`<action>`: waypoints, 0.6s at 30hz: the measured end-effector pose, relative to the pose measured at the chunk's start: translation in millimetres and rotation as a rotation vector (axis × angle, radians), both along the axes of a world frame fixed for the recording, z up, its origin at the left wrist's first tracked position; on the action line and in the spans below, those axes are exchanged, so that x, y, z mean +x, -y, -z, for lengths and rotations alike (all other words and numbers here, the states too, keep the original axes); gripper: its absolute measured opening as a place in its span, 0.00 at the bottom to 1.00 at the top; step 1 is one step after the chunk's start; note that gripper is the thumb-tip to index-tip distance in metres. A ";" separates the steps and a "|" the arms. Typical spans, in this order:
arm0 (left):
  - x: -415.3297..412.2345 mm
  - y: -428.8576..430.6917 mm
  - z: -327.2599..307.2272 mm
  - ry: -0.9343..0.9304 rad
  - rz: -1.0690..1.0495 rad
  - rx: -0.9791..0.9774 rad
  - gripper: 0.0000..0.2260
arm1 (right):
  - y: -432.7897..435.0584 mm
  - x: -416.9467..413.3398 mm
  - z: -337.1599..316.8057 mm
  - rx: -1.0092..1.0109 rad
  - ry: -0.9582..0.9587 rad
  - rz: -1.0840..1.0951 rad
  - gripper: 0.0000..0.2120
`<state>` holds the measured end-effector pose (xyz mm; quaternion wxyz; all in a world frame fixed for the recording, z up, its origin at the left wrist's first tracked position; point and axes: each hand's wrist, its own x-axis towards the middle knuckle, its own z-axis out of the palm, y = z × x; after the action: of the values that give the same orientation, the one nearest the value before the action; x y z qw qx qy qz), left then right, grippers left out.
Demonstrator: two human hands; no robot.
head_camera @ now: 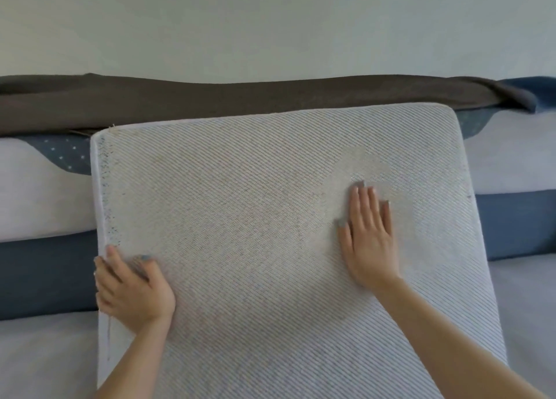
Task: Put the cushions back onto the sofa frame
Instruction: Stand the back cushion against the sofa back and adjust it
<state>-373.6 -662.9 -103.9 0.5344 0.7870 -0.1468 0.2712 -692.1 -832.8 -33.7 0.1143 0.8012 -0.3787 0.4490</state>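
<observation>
A large square cushion (pixel 240 212) in pale grey woven fabric fills the middle of the view, tilted up with its top edge against the sofa back. My left hand (pixel 132 290) grips its left edge, fingers curled round the side and thumb on the face. My right hand (pixel 368 236) lies flat on the cushion's face at the right, fingers straight and pressing. The sofa frame (pixel 42 275) shows as a dark blue band and pale seat on both sides of the cushion.
A dark brown blanket (pixel 210 101) lies along the top of the sofa back. Pale cushions (pixel 36 194) stand against the back at left and right. A blue dotted fabric (pixel 64 155) peeks out behind. A plain wall rises above.
</observation>
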 end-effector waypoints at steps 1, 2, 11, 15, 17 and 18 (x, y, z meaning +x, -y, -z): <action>-0.6 0.2 0.9 -0.003 0.000 0.003 0.29 | 4.1 -1.6 4.9 0.015 -0.052 0.009 0.30; -0.6 -0.5 2.1 -0.003 0.000 0.002 0.29 | 8.2 -1.4 8.5 0.020 -0.072 0.019 0.30; -0.6 -1.1 0.1 0.000 0.006 -0.002 0.29 | 16.4 -13.5 3.6 0.065 0.012 0.070 0.30; 0.8 -0.1 2.0 0.008 0.001 0.002 0.29 | 16.9 -26.1 -0.2 0.055 0.077 0.091 0.30; 1.5 -0.2 2.7 0.014 0.008 0.003 0.29 | 19.2 -29.2 8.7 0.073 -0.001 0.094 0.31; 1.0 -0.9 2.8 0.012 0.013 -0.002 0.29 | 18.6 -29.2 9.5 0.091 0.028 0.083 0.31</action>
<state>-372.6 -662.0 -106.7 0.5362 0.7838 -0.1549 0.2724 -721.2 -851.3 -43.2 0.0910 0.7828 -0.4331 0.4375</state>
